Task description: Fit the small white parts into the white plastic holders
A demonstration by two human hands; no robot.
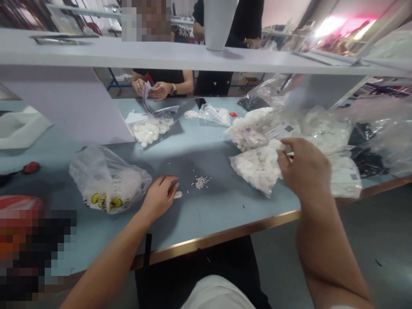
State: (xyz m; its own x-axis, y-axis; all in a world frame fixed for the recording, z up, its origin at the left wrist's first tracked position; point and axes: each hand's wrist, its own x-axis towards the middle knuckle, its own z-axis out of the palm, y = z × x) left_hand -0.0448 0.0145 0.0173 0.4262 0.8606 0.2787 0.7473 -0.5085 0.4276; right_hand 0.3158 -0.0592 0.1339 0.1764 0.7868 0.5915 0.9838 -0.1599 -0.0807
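My left hand rests low over the table, fingers loosely curled with a gap between thumb and forefinger. A small flat white piece lies at its thumb tip; whether they touch is hard to tell. Just right of it is a loose pile of tiny white pieces. My right hand is closed in a pinch at the upper edge of a clear plastic bag full of white pieces. Whether a piece from the bag is also between those fingertips cannot be made out.
A crumpled clear bag with yellow print stands left of my left hand. Another bag of white pieces lies by the divider. More filled bags crowd the right. Across the table, a person's hands hold papers beneath the shelf.
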